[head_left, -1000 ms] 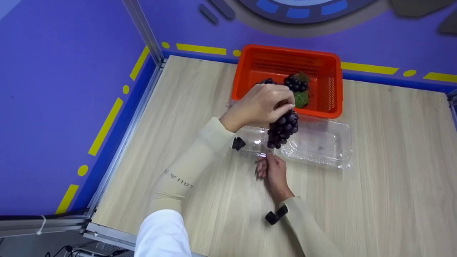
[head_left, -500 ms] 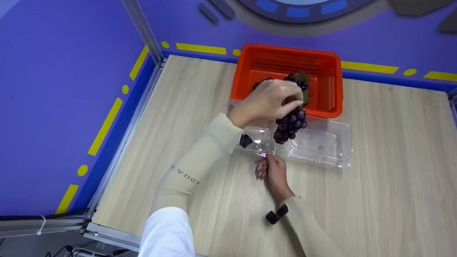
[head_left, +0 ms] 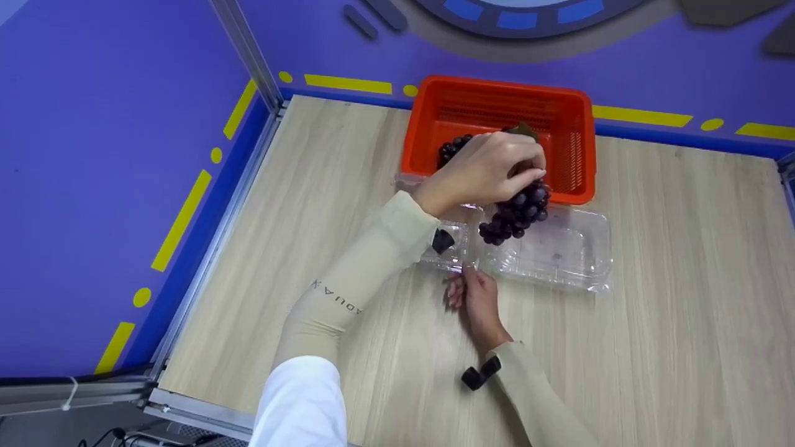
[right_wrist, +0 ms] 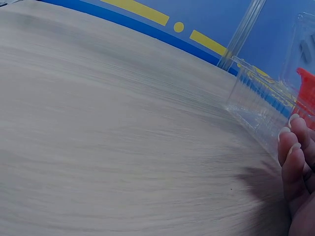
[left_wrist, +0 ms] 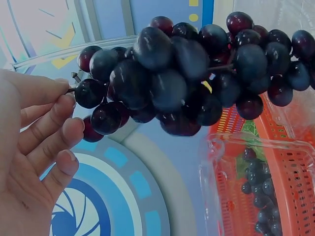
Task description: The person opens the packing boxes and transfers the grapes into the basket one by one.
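My left hand (head_left: 487,166) pinches the thin stem of a dark purple bunch of grapes (head_left: 520,211). Thumb and forefinger meet on that stem in the left wrist view, and the grapes (left_wrist: 152,78) trail away from the fingertips. The bunch hangs over the clear plastic clamshell box (head_left: 574,248), which lies opened out flat on the table. At the box's near edge, by the fold between its halves, my right hand (head_left: 483,304) pinches the rim with its thumb and finger. Its other fingers (right_wrist: 291,167) curl beside the clear wall in the right wrist view.
Behind the box stands an orange-red plastic basket (head_left: 581,197). More dark grapes (head_left: 452,149) and a leaf (head_left: 523,129) lie inside it. A blue wall (head_left: 658,87) with yellow marks rises behind the wooden table (head_left: 683,298), and another (head_left: 112,161) at the left.
My left hand has moved to the right with the bunch of grapes, which now hangs nearer the box's right half. The right hand and the box have stayed in place.
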Tool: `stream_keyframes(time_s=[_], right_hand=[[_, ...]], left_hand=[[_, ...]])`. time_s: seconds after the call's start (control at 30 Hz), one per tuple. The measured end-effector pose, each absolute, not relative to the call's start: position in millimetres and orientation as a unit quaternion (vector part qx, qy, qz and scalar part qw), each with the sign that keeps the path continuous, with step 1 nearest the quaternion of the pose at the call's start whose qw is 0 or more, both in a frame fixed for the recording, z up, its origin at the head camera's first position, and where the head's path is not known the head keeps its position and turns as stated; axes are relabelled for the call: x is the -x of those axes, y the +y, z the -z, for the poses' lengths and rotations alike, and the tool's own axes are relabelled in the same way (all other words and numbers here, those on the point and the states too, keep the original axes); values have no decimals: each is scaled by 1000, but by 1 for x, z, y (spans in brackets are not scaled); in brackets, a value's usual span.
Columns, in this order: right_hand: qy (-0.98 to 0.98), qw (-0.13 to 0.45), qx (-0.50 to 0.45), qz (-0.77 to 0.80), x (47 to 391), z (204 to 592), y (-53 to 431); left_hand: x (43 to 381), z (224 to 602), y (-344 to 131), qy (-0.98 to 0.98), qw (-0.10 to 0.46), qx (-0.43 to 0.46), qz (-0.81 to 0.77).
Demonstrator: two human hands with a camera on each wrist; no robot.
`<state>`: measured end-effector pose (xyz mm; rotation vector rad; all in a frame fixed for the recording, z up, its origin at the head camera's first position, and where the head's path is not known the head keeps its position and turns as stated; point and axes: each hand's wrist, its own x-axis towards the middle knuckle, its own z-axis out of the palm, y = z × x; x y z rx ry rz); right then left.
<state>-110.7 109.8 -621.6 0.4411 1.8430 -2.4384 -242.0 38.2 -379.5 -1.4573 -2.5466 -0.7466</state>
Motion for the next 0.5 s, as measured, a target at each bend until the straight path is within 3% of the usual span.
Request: stream_keyframes(time_s=[0.5], right_hand=[[610, 31, -136, 780, 110, 622, 110]], left_hand=[[255, 372, 55, -858, 38, 452, 243]])
